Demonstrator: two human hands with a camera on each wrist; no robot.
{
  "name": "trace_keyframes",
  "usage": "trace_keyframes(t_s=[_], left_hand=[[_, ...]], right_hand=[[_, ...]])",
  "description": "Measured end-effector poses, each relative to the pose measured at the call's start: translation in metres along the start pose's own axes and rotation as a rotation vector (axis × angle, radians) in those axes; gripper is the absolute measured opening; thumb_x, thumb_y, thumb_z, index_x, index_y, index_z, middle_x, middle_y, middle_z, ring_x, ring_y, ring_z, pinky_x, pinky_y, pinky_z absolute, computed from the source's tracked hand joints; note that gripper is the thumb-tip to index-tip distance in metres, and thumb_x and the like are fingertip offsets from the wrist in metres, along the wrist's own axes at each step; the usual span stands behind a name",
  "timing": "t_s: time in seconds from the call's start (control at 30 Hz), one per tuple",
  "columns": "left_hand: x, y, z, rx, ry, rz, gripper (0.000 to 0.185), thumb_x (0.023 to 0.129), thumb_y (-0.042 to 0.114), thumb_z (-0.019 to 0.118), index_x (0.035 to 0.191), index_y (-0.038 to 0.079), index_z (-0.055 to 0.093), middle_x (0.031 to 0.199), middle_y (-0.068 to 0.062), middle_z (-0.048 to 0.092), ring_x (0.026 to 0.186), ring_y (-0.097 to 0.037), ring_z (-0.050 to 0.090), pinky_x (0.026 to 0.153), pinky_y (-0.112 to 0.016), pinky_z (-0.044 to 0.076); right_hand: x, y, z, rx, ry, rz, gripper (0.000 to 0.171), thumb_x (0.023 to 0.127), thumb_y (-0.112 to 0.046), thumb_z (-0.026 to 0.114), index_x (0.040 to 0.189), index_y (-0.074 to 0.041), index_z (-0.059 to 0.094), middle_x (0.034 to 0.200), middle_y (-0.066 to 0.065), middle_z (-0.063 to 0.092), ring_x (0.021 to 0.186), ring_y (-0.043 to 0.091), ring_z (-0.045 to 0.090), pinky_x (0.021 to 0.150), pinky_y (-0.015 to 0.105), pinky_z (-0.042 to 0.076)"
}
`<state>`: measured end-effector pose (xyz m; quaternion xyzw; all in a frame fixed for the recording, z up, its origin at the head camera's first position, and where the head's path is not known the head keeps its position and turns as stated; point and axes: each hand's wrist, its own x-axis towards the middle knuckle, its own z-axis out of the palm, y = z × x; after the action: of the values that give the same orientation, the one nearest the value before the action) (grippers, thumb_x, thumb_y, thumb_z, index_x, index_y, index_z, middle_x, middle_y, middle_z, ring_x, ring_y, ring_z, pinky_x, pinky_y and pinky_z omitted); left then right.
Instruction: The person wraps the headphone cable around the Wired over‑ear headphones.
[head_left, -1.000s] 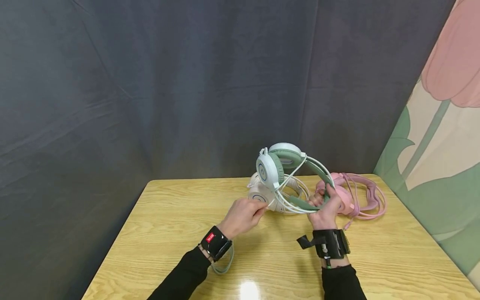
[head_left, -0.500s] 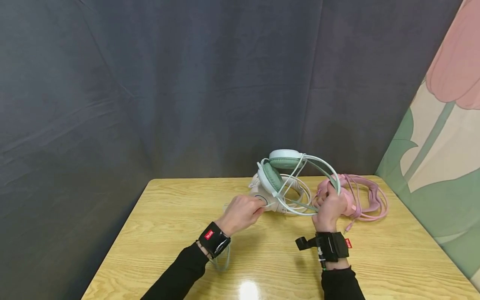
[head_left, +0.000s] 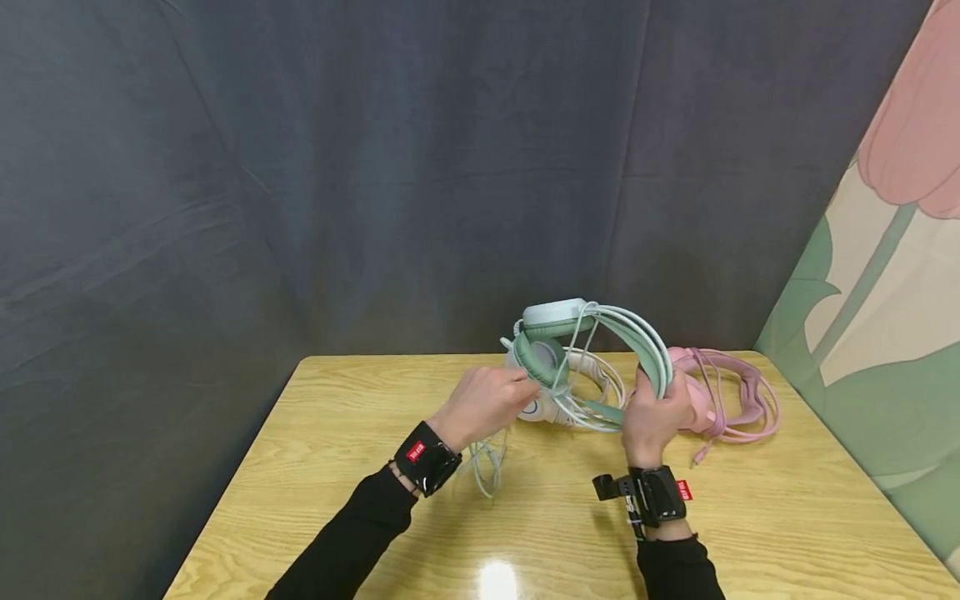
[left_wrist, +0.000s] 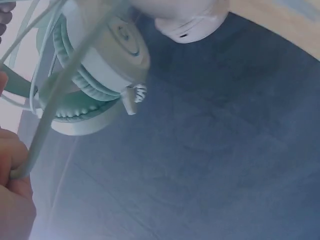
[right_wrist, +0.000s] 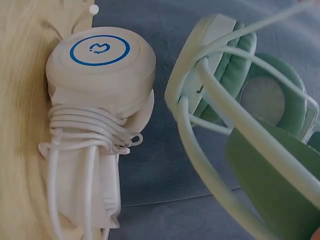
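Observation:
Pale mint headphones with green cushions are held up over the table, earcups toward the left. My right hand grips them by the headband. A thin pale cable is pinched in the curled fingers of my left hand, beside the nearer earcup. Strands of it run across the headphones, and a loose loop dangles below the left hand. White headphones, their own cord wound round them, lie behind the mint pair and are partly hidden by it in the head view.
Pink headphones with a wrapped cord lie on the wooden table to the right of my right hand. A dark curtain hangs behind the table. A tulip-patterned cloth covers the right side.
The mint headphones have turned in my right hand, so the near earcup now shows its inner side. My left hand has risen slightly with the cable, and the loose loop hangs farther right.

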<state>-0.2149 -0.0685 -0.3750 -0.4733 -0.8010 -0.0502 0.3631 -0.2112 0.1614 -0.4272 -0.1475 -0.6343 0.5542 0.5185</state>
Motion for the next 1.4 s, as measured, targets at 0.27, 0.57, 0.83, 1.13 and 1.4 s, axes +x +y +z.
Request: trace_keyframes(t_s=[0.27,0.57,0.83,1.13,1.4], left_hand=[[0.006,-0.027,-0.017,0.052,0.054,-0.024,0.007,0.087,0.015,0.073,0.091,0.021,0.075,0.066,0.006,0.045,0.053,-0.004,0.036,0.046,-0.017,0.024],[0.009,-0.061,-0.029,0.078,0.233,-0.143,0.008,0.088,0.022,0.073,0.095,0.022,0.072,0.069,0.003,0.043,0.051,-0.008,0.034,0.045,-0.022,0.024],[0.031,-0.061,-0.031,0.068,0.271,-0.120,0.011,0.089,0.033,0.070,0.097,0.026,0.074,0.067,0.004,0.039,0.051,-0.008,0.033,0.045,-0.022,0.022],[0.042,-0.060,-0.024,0.041,0.244,-0.114,0.010,0.087,0.033,0.072,0.094,0.026,0.076,0.068,0.004,0.044,0.052,-0.007,0.040,0.046,-0.021,0.026],[0.038,-0.067,-0.015,-0.037,0.139,-0.171,0.016,0.090,0.029,0.070,0.104,0.026,0.077,0.071,0.003,0.047,0.054,-0.009,0.040,0.050,-0.021,0.025]], right_hand=[[0.000,-0.010,-0.008,-0.012,-0.107,-0.125,0.017,0.080,-0.013,0.066,0.078,0.003,0.060,0.063,-0.026,0.043,0.062,0.000,0.040,0.063,0.024,0.030],[0.009,-0.016,-0.014,0.036,-0.315,-0.097,0.010,0.083,-0.007,0.065,0.083,0.003,0.064,0.055,-0.022,0.047,0.049,-0.004,0.043,0.052,0.017,0.035],[0.011,-0.020,-0.014,0.246,-0.543,0.195,0.017,0.088,0.005,0.058,0.084,-0.009,0.066,0.052,-0.005,0.049,0.039,0.004,0.043,0.039,0.018,0.035],[0.012,-0.018,-0.020,0.374,-0.719,0.287,0.017,0.092,0.006,0.048,0.080,-0.002,0.057,0.049,-0.008,0.036,0.038,0.001,0.032,0.035,0.021,0.020],[0.017,-0.009,-0.025,0.618,-0.928,0.213,0.025,0.096,0.004,0.043,0.080,-0.006,0.060,0.051,0.000,0.019,0.041,0.018,0.009,0.037,0.037,0.003]])
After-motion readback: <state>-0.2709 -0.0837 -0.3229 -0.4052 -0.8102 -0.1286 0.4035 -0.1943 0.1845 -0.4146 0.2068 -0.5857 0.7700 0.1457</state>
